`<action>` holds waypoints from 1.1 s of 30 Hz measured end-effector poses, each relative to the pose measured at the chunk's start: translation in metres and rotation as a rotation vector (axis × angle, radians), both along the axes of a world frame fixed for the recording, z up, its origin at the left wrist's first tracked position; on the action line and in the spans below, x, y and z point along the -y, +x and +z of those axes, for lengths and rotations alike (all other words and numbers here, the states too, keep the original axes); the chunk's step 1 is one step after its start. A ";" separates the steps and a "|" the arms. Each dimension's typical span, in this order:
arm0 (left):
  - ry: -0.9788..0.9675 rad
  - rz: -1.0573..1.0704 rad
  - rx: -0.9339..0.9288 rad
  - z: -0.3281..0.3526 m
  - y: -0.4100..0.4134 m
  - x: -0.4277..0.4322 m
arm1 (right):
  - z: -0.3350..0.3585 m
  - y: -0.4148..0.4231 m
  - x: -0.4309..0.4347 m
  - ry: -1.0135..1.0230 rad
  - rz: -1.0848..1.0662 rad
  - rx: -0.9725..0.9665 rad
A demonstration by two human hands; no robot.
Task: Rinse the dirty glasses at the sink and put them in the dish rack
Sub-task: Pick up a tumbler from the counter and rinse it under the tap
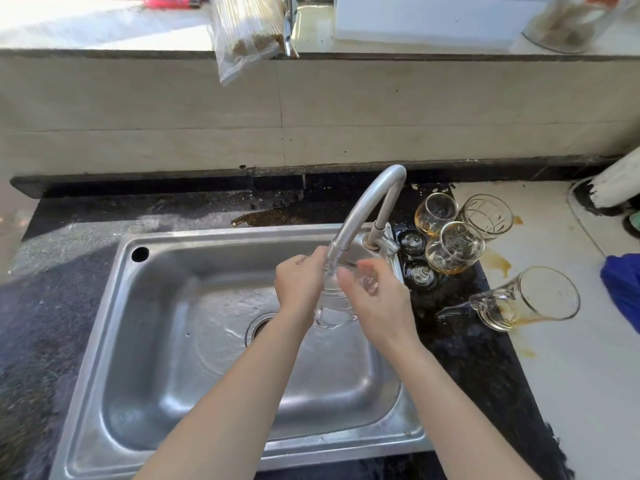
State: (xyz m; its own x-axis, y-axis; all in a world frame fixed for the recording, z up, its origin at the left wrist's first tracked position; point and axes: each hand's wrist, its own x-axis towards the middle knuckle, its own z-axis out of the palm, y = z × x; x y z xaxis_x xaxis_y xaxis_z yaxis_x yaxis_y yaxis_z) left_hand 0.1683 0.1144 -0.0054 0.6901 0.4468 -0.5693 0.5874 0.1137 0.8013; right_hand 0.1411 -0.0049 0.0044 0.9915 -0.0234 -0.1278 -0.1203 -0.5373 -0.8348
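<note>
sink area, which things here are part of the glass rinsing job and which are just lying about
Part of the job: glass under the tap, held by left hand and right hand; faucet; sink; stained glasses on the counter.

Lying about: plastic bag, blue cloth, jar.

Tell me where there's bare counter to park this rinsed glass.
Free: the dark counter left of the sink, and the pale counter below the tipped glass. Crowded: right of the faucet, where stemmed glasses cluster. Both hands hold the glass. No rack visible.
</note>
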 end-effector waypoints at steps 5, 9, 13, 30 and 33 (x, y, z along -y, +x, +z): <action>-0.151 -0.258 -0.157 0.004 0.009 -0.013 | -0.007 -0.003 0.013 -0.325 0.423 0.426; -0.218 -0.245 -0.077 0.007 0.011 -0.021 | -0.009 0.000 0.013 -0.279 0.459 0.431; -0.192 -0.017 0.106 0.003 0.004 -0.017 | -0.004 -0.001 -0.010 -0.007 -0.013 0.044; -0.330 -0.062 -0.026 -0.002 -0.013 -0.023 | -0.012 -0.014 -0.007 -0.125 0.273 0.275; -0.622 -0.148 -0.102 -0.008 -0.015 -0.027 | -0.014 -0.020 -0.003 0.046 0.188 0.178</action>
State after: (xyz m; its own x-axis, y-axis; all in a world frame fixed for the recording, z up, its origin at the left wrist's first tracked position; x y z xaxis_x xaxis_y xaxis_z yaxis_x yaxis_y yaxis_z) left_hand 0.1531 0.1414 -0.0136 0.6479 -0.0834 -0.7572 0.7022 0.4506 0.5512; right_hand 0.1216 -0.0017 -0.0093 0.9848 0.1656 0.0520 0.1290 -0.4975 -0.8578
